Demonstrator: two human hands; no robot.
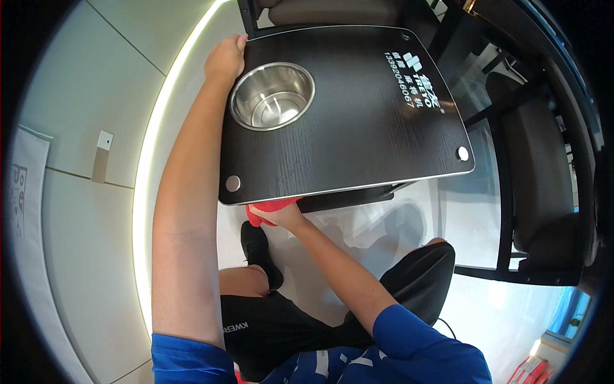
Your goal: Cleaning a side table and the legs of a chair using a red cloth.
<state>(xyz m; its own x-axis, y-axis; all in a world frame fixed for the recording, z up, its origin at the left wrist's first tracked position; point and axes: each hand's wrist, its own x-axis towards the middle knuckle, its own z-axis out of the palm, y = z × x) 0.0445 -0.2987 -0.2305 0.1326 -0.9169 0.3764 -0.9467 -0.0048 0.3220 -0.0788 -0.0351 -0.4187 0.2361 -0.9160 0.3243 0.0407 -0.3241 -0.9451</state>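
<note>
Tabletop [345, 141]: left hand [226, 61] clamped on its far-left corner; right hand [283, 214] at red cloth [256, 219] under its near edge, can't tell finger closure. Probably wiping: brace corner, press flat.

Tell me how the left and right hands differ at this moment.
The left hand is at the far-left corner of the black tabletop; the right hand is below its near edge. The left hand shows no cloth, while the right hand holds a red cloth. The left hand's back is in plain view, whereas the right hand is partly hidden. Both have bare forearms.
</note>
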